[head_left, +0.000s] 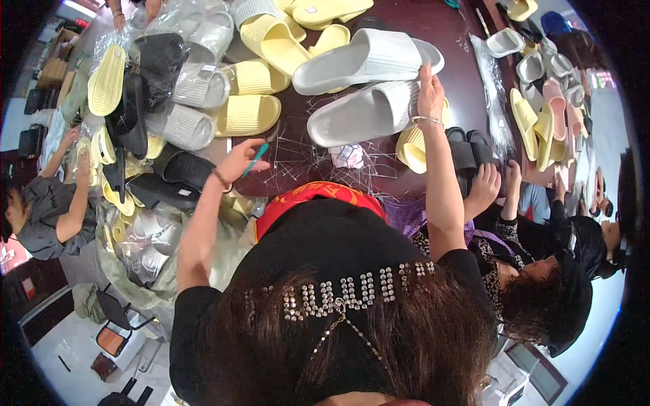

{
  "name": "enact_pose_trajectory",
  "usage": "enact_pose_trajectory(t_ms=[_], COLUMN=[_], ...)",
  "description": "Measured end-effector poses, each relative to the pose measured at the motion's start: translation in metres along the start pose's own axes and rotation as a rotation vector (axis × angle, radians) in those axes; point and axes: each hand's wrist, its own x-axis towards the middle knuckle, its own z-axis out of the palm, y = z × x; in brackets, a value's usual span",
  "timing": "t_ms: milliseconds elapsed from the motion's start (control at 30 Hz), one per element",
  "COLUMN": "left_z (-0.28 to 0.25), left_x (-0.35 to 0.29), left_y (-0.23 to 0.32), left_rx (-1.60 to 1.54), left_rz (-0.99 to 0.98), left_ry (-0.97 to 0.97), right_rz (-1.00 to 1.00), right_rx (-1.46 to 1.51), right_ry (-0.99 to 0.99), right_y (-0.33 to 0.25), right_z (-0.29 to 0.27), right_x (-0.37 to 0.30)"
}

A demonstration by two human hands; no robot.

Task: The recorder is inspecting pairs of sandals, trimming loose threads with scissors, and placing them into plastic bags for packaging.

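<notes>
Right hand [430,98] holds a grey slipper [387,55], left hand [235,162] a green tool [254,160]. I cannot read the yellow slipper's [333,9] label [311,9]

Bright indoor light is glaring white off the glossy dark red-brown tabletop [464,91] and glinting on crinkled clear plastic wrapping [497,101], while fisheye distortion is bending outlying shapes toward a blue-fringed black rim.

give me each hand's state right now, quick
Left hand: holding a slim teal tool.
Right hand: holding the upper gray slide sandal; grip on the lower gray slide sandal cannot be told.
</notes>
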Motion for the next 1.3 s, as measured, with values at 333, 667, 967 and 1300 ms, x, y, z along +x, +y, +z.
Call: enact_pose_trajectory(t_ms=[333, 667, 967, 1300], left_z=[0.009, 0.022, 0.024, 0.004], left_x=[-0.028, -0.004, -0.001, -0.021], left_y=[0.104, 0.143, 0.147, 0.104], left_rx=[0.043, 0.445, 0.556, 0.038], left_rz=[0.376, 0.601, 0.781, 0.585], left_ry=[-0.124, -0.132, -0.088, -0.108], right_rz=[-0.182, -0.181, -0.146, -0.169], right_rx=[-0.053, 0.022, 0.036, 0.094], right_ry=[-0.081, -0.097, -0.169, -0.087], right_y=[-0.032, -0.055, -0.046, -0.031], right_z=[0.025, 0.031, 0.030, 0.021], right_x=[-0.023, -0.041, -0.040, -0.029])
